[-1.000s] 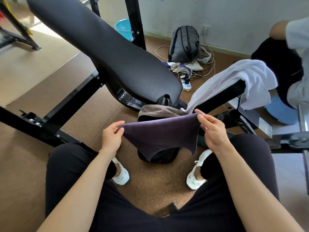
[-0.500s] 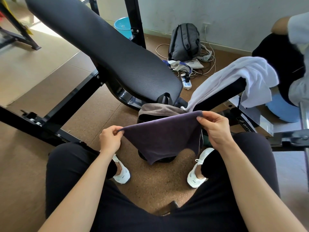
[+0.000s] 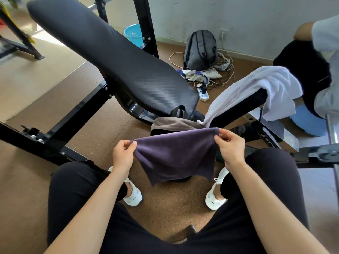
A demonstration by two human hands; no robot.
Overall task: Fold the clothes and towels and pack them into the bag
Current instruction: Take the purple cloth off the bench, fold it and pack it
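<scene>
Between the seated person's knees, left hand (image 3: 122, 156) and right hand (image 3: 231, 147) each pinch a top corner of a purple towel (image 3: 174, 156), hanging over the black bag (image 3: 176, 125) on the floor. Folding step, judged mid-way. Next: bring corners together, halve it. White towel (image 3: 256, 88) waits, draped on bench arm.

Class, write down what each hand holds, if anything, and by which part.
Both hold the dark purple cloth towel by its top edge: the left hand pinches the top left corner, the right hand the top right corner. The rest hangs free.
</scene>
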